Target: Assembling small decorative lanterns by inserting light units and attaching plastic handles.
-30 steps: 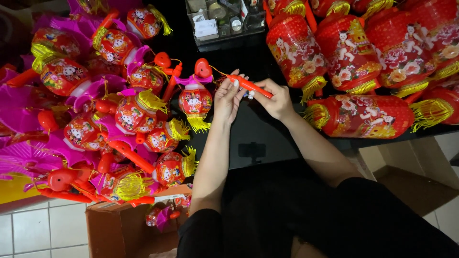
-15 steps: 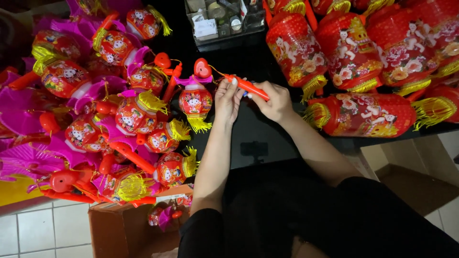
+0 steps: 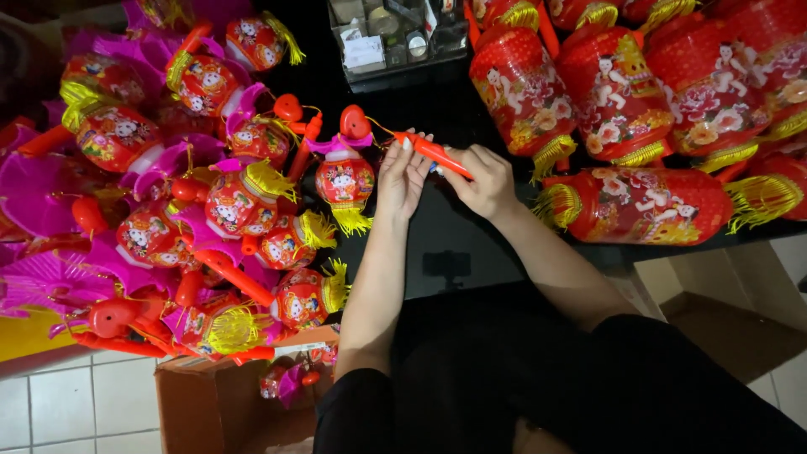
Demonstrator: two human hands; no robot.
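Both hands on a lantern stick

Right hand (image 3: pixel 483 181) grips the orange stick (image 3: pixel 433 153) level; left hand (image 3: pixel 402 176) pinches its tip, so the small lantern (image 3: pixel 344 181) dangles free beside the pile (image 3: pixel 193 210).

Small lantern (image 3: pixel 345 178) hangs just left of both hands (image 3: pixel 402 175) (image 3: pixel 479 178) gripping its stick (image 3: pixel 433 152); lantern pile (image 3: pixel 168 193) farther left, large lanterns (image 3: pixel 639 126) right, tray (image 3: pixel 395 38) behind, cardboard box (image 3: pixel 210 403) below-left.
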